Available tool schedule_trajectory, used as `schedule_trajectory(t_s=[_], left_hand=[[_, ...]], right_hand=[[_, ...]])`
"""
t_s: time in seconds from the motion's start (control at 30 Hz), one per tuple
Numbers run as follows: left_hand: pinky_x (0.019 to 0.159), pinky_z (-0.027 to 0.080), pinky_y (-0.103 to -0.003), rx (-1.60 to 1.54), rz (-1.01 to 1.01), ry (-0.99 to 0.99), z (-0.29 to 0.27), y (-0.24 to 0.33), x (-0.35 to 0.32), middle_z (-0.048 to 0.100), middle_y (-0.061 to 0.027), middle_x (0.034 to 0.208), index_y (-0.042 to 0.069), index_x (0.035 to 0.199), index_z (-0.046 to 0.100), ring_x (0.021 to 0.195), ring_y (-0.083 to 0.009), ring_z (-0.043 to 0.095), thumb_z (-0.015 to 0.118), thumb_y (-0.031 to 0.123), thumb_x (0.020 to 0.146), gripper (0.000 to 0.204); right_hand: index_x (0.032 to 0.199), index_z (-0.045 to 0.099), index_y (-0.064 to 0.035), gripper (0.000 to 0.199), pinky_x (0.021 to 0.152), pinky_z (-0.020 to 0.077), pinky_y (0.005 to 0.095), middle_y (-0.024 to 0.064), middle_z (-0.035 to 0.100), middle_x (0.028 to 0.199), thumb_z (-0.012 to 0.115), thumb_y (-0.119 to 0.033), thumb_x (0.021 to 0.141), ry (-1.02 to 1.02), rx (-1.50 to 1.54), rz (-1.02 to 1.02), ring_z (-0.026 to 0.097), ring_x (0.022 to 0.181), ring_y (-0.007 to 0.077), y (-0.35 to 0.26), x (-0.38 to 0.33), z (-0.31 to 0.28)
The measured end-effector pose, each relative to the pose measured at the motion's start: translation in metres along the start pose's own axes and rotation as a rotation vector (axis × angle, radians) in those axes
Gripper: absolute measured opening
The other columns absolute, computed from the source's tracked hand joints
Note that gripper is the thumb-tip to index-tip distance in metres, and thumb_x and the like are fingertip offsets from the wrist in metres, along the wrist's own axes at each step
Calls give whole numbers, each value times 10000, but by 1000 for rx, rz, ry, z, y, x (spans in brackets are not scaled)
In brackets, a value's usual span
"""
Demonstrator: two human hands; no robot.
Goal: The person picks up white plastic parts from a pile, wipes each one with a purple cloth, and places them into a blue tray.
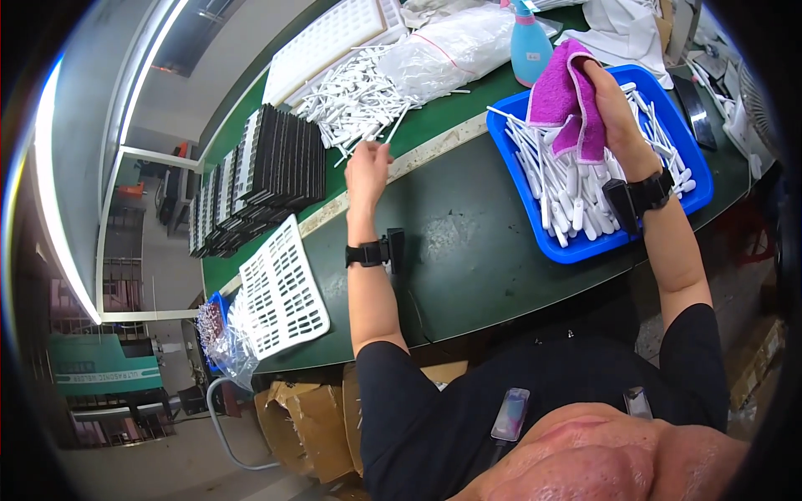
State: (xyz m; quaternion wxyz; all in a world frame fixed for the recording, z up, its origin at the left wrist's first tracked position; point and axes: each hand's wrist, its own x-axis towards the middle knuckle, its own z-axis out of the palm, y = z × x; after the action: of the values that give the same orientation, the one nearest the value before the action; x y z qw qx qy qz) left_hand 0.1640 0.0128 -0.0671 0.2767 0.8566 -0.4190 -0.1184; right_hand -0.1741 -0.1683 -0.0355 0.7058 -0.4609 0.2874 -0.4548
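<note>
My left hand is raised near the pale strip that crosses the green table. Its fingers are pinched together on a thin white stick, which points up and away toward a loose heap of similar white sticks. At the right, my right hand grips a purple cloth, whose folds hang down over a blue tray. Inside the tray lie many white sticks with thicker rounded ends, partly hidden by the cloth and my hand.
Stacked black slotted panels stand left of the heap, with a white perforated tray in front. Behind are a clear plastic bag, a white holed board and a blue spray bottle. Cardboard boxes sit below the table.
</note>
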Motion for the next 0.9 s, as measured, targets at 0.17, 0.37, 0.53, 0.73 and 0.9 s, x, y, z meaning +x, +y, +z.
schedule_trajectory(t_s=[0.17,0.37,0.53,0.73,0.9], left_hand=[[592,527,-280,-1010,63,-236,21,49,-5,651,-104,961,-8,1109,563,802,-162,641,582,192,893,295],[626,518,-239,-1456,-72,-322,59,85,-14,629,-89,1021,19,1167,536,837,-154,626,558,167,905,302],[610,509,-246,-1462,-92,-301,68,82,-20,631,-76,1001,23,1185,526,825,-151,624,570,170,896,327],[594,499,-242,-1417,-78,-275,70,82,-21,632,-77,987,24,1183,529,807,-147,620,573,169,891,329],[582,496,-241,-1423,-97,-281,72,79,-20,633,-87,981,19,1181,530,791,-145,620,575,160,886,330]], right_hand=[[1074,575,-57,288,585,470,190,-8,612,860,463,-291,949,-10,-24,-8,570,703,51,2,1,-1],[961,605,-35,273,565,444,202,1,617,799,490,-279,919,39,-2,-39,555,649,52,1,0,3],[967,600,-30,282,568,445,200,4,616,800,493,-286,917,13,-9,-68,553,638,55,0,3,-3],[1051,573,-33,294,616,467,191,8,616,891,475,-288,942,24,-64,-29,570,733,54,-2,5,-7],[1093,552,-34,318,657,468,193,18,611,929,471,-302,944,14,-100,-6,569,781,57,-3,4,-7]])
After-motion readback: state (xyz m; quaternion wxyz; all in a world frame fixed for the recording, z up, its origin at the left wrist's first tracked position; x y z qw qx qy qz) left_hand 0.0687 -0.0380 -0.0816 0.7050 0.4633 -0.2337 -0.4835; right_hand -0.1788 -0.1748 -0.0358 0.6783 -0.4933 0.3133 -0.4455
